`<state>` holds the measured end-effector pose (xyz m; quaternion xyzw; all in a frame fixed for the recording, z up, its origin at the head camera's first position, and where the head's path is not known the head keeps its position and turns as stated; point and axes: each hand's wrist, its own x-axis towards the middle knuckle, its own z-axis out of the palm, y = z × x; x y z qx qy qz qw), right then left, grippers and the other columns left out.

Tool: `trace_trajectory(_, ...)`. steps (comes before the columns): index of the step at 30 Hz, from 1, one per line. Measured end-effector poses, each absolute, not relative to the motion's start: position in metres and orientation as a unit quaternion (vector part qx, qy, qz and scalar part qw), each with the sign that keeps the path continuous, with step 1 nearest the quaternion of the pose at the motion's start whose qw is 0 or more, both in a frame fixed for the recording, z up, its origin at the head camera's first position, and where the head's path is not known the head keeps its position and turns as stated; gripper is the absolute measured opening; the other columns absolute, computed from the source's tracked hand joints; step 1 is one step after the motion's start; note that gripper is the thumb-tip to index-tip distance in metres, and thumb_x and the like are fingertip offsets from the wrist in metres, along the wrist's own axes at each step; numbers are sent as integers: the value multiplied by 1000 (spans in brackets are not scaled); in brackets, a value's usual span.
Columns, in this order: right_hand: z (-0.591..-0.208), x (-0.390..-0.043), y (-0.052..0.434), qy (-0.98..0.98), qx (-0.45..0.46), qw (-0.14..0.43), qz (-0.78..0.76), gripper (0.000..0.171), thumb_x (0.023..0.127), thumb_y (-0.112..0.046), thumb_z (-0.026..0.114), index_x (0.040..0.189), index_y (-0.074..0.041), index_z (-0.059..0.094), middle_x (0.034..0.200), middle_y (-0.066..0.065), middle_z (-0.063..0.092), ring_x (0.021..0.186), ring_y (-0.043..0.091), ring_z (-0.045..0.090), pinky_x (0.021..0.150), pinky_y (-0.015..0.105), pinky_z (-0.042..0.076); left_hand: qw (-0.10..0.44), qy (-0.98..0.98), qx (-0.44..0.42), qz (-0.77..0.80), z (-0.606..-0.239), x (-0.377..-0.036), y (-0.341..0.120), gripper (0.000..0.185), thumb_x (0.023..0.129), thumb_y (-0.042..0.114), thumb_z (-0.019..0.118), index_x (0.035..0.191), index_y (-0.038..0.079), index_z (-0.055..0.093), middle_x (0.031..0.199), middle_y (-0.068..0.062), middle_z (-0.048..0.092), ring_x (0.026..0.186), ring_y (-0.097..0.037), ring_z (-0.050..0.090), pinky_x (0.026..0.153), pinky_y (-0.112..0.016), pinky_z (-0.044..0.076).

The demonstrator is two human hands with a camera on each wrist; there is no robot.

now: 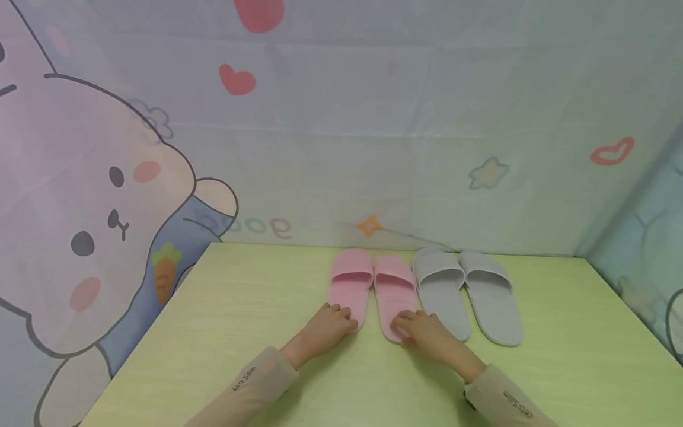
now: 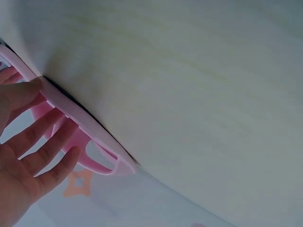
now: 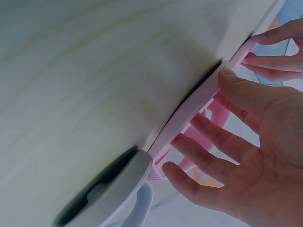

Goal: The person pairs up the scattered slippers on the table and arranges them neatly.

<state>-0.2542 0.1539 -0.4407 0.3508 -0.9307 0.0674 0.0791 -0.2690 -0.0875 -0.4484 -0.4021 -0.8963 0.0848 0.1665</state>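
Observation:
Two pink slippers, the left one (image 1: 349, 290) and the right one (image 1: 393, 299), lie side by side on the table with their toes toward the back wall. My left hand (image 1: 328, 326) pinches the left pink slipper (image 2: 94, 120) at its heel, the thumb at the sole's edge and fingers over the insole. At the heel of the other pink slipper (image 3: 189, 111), my right hand (image 3: 270, 142) holds in the same way, its index finger partly hidden. A grey pair, one slipper (image 1: 443, 302) beside the pink pair and its mate (image 1: 496, 311), lies to the right.
The pale green table (image 1: 240, 308) ends at a cloth wall (image 1: 341, 166) printed with hearts and stars. A large cartoon rabbit (image 1: 107, 196) covers the cloth at left. Another printed cloth (image 1: 651, 237) stands along the right side.

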Motion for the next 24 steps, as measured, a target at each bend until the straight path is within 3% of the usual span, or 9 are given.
trace_trajectory(24, -444, -264, 151, -929, 350, 88, 79, 29, 75, -12, 67, 103, -10, 60, 106, 9, 60, 84, 27, 56, 61, 39, 46, 169, -893, -409, 76, -450, -271, -87, 10, 87, 21, 53, 80, 22, 61, 75, 4, 57, 61, -11, 41, 56, -20, 28)
